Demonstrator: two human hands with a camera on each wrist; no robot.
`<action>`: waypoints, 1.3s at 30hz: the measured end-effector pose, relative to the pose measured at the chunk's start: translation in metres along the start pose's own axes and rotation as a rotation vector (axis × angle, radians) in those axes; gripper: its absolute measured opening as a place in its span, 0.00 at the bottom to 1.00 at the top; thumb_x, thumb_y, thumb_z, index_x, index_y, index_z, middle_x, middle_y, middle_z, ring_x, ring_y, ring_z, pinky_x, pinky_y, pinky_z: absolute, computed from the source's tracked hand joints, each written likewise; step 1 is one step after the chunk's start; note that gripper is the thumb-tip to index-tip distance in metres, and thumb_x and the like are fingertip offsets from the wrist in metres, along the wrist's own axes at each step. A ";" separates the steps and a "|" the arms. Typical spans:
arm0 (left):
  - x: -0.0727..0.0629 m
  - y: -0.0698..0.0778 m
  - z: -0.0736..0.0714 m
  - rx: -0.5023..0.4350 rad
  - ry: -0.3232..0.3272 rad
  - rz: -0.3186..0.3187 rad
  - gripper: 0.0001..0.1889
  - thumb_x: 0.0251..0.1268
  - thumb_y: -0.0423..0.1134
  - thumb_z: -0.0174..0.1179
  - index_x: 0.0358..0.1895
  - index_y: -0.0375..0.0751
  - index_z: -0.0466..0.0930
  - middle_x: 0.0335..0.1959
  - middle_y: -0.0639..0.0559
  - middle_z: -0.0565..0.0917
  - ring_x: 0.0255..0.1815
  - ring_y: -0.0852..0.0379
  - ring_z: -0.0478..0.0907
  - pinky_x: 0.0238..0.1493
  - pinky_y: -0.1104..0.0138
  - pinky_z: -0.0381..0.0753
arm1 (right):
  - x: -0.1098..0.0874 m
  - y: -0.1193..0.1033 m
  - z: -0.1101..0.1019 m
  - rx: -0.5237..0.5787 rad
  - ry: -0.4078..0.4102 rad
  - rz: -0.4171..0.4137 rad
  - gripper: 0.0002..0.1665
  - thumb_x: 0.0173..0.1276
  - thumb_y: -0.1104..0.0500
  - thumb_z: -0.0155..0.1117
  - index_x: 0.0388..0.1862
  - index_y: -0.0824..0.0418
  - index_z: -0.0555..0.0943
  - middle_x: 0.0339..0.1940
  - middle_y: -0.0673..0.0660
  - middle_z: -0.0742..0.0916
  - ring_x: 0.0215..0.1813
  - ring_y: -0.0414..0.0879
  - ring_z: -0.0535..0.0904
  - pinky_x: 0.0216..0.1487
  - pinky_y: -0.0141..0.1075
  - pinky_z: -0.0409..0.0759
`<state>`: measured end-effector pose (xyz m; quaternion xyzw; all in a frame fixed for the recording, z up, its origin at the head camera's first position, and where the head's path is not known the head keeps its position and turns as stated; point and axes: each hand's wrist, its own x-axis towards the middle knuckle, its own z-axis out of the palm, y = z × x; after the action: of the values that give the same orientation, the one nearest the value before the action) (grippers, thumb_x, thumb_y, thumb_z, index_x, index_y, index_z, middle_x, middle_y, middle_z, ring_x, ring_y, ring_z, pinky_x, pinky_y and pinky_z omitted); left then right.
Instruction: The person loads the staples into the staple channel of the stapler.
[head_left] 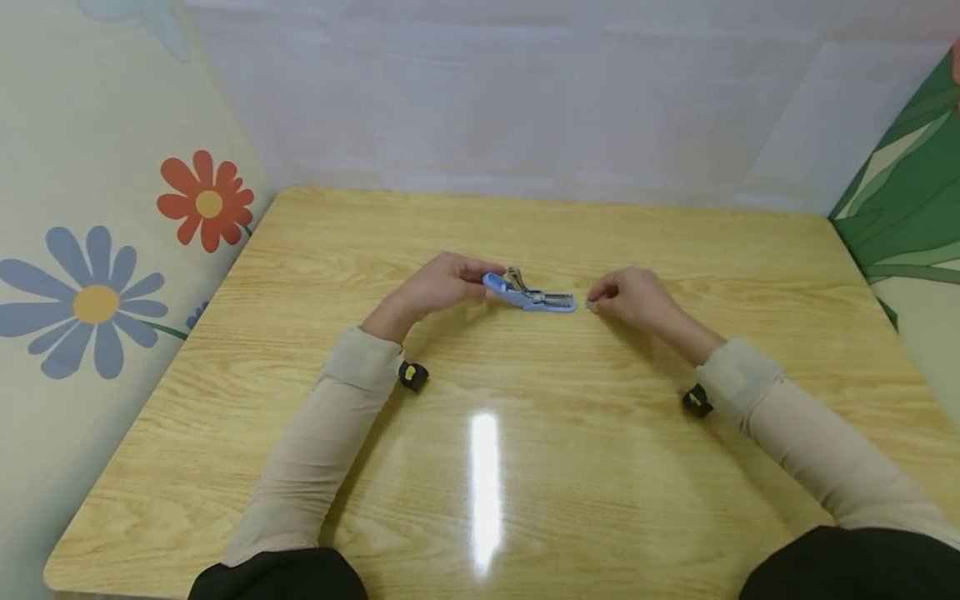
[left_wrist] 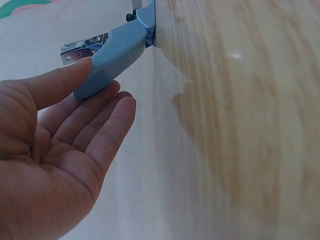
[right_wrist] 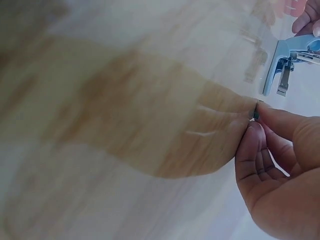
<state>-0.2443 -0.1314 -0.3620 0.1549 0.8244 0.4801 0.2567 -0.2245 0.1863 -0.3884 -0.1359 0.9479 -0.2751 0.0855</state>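
A light blue stapler (head_left: 551, 307) lies opened out on the table, its metal magazine showing. My left hand (head_left: 442, 285) grips the raised end of its cover, thumb on one side and fingers beneath, as the left wrist view shows on the blue cover (left_wrist: 117, 52). Just off the stapler's other end, my right hand (head_left: 633, 296) pinches a small piece (right_wrist: 257, 113) between thumb and fingertips. The piece is mostly hidden by the fingers and too small to tell its kind. A narrow gap separates it from the stapler.
The wooden table (head_left: 570, 467) has a glossy top with a bright reflection near its front. A white sheet (head_left: 510, 100) hangs behind the back edge. Flower-painted panels (head_left: 97, 417) flank both sides. Each wrist carries a small black camera (head_left: 413, 376).
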 end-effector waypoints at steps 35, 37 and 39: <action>0.003 0.001 0.001 -0.006 0.010 -0.007 0.24 0.75 0.32 0.58 0.72 0.46 0.74 0.65 0.44 0.82 0.63 0.49 0.80 0.66 0.55 0.78 | 0.000 -0.001 -0.009 0.124 -0.010 0.070 0.12 0.73 0.59 0.64 0.47 0.67 0.86 0.41 0.63 0.91 0.33 0.45 0.88 0.34 0.31 0.84; 0.002 0.001 0.001 -0.009 0.014 -0.009 0.24 0.74 0.32 0.58 0.72 0.46 0.74 0.65 0.44 0.82 0.63 0.49 0.81 0.66 0.55 0.78 | 0.000 0.000 -0.009 0.168 -0.011 0.092 0.13 0.73 0.59 0.64 0.48 0.67 0.86 0.42 0.64 0.91 0.35 0.45 0.88 0.36 0.32 0.85; 0.002 0.001 0.001 -0.003 0.014 -0.010 0.24 0.75 0.33 0.58 0.72 0.46 0.74 0.65 0.44 0.82 0.63 0.49 0.80 0.65 0.55 0.78 | 0.000 0.000 -0.010 0.229 -0.016 0.116 0.13 0.74 0.59 0.63 0.50 0.68 0.85 0.44 0.65 0.90 0.37 0.46 0.89 0.39 0.33 0.87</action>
<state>-0.2451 -0.1289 -0.3623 0.1470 0.8263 0.4810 0.2534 -0.2263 0.1914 -0.3806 -0.0724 0.9159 -0.3748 0.1238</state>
